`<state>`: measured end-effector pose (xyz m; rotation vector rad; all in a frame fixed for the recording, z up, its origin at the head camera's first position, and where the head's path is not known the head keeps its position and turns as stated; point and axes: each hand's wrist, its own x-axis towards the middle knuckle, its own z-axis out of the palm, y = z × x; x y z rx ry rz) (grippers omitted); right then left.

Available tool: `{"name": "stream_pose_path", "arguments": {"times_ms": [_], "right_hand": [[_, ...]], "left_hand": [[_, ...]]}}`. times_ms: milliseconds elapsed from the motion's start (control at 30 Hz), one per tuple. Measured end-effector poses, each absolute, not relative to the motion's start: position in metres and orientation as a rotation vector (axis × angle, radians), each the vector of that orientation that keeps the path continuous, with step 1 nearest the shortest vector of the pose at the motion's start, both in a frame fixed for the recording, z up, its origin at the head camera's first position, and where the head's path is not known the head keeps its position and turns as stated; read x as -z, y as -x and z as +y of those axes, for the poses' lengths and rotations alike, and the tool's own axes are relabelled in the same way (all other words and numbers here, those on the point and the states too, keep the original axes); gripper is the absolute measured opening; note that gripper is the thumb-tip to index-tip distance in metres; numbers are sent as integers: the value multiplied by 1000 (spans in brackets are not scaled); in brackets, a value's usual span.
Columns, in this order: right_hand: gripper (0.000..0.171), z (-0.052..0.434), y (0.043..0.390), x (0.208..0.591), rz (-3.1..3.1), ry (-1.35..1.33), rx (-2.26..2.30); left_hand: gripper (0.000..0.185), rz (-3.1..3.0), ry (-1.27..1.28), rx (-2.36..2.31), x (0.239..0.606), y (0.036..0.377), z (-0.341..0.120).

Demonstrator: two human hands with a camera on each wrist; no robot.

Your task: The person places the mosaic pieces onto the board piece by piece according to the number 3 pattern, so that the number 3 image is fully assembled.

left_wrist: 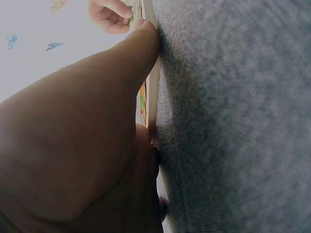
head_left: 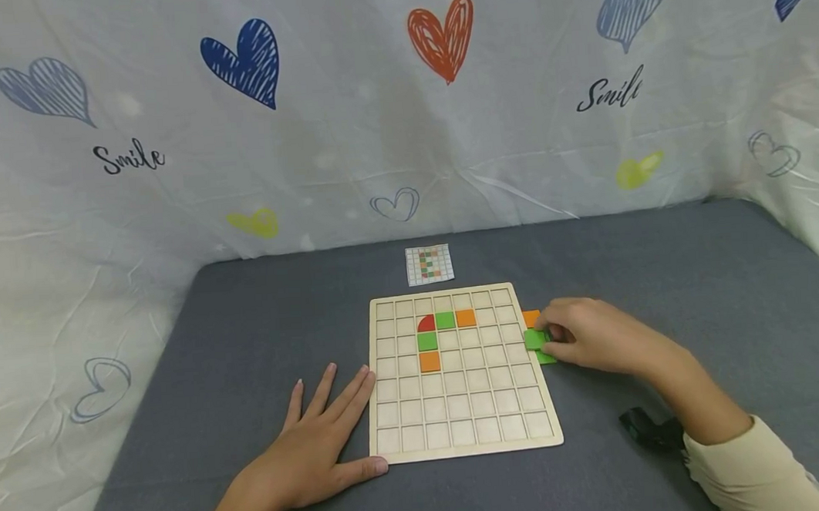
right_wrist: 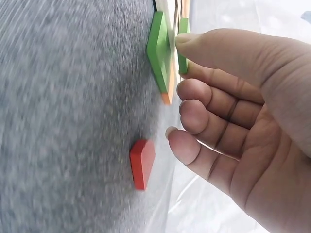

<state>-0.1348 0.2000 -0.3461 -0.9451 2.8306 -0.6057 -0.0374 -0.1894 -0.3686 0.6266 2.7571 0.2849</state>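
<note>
Beside the board's (head_left: 461, 438) right edge, our right hand (head_left: 591, 342) pinches a green tile (head_left: 534, 339); our left hand (head_left: 315, 446) lies spread flat, steadying it. Five tiles sit placed; most squares remain unfilled.

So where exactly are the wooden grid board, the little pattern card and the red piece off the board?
wooden grid board (head_left: 459, 407), head view, bare squares near its front.
pattern card (head_left: 429, 264), head view, its middle.
red piece (right_wrist: 142, 163), right wrist view, its flat face.
</note>
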Motion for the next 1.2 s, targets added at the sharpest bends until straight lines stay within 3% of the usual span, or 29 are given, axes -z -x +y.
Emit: {"name": "stream_pose_path", "arguments": {"times_ms": [1200], "right_hand": [[11,149,138,344,2760,1126,606]], "left_hand": [[91,2756,-625,-287,370,38,-190]]}}
